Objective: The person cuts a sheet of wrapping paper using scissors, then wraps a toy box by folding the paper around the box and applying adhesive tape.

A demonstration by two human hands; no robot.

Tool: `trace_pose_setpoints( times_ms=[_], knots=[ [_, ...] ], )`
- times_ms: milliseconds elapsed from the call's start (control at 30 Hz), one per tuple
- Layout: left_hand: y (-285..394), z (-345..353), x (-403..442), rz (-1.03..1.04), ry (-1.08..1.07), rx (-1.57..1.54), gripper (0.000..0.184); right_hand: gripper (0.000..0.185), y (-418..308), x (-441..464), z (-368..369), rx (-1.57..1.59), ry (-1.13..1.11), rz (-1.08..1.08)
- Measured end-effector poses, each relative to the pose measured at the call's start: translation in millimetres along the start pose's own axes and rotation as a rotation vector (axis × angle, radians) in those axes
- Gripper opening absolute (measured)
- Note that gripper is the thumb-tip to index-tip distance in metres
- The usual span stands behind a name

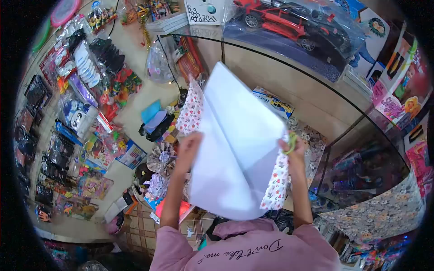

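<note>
A large sheet of wrapping paper is stretched between my two hands, its plain white side facing up. Its floral printed side shows where the edges fold over at the left and right. My left hand is closed on the left edge. My right hand pinches the right edge and also has green-handled scissors looped at its fingers; the blades are hidden. A crease runs diagonally down the sheet, and the paper bows towards my chest.
Beyond the sheet stands a glass-edged counter bearing a boxed red toy car. A boxed item lies behind the paper. Crumpled paper bows sit at left, near packaged goods hanging on the wall. Floral paper drapes at right.
</note>
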State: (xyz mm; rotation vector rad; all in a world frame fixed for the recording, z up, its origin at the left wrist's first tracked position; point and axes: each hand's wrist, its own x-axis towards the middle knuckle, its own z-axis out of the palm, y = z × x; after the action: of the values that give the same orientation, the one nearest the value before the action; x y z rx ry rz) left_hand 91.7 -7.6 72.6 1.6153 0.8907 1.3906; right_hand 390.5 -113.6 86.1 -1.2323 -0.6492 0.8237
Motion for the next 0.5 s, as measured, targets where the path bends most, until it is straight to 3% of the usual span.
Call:
trace_pose_setpoints(
  times_ms=[33,100,267,400,500],
  knots=[
    [-11.2,-26.7,6.6,0.021,0.045,-0.005,0.021,0.048,1.2,6.0,-17.0,0.005,0.09,-0.037],
    [-14.3,-81.6,23.3,-0.214,-0.032,0.029,0.023,0.047,7.8,17.2,-50.8,-0.005,0.2,-0.195],
    [1.0,-125.6,37.1,-0.261,-0.002,-0.06,0.031,0.04,7.0,15.4,-97.1,-0.003,0.476,-0.428],
    [-27.2,-136.0,59.3,-0.163,-0.087,0.269,0.034,0.04,32.6,27.4,-139.7,-0.025,0.53,-0.497],
    [-114.0,-143.8,102.4,-0.04,-0.094,0.378,0.035,0.041,48.8,37.1,-155.0,-0.121,0.632,-0.436]
  ],
)
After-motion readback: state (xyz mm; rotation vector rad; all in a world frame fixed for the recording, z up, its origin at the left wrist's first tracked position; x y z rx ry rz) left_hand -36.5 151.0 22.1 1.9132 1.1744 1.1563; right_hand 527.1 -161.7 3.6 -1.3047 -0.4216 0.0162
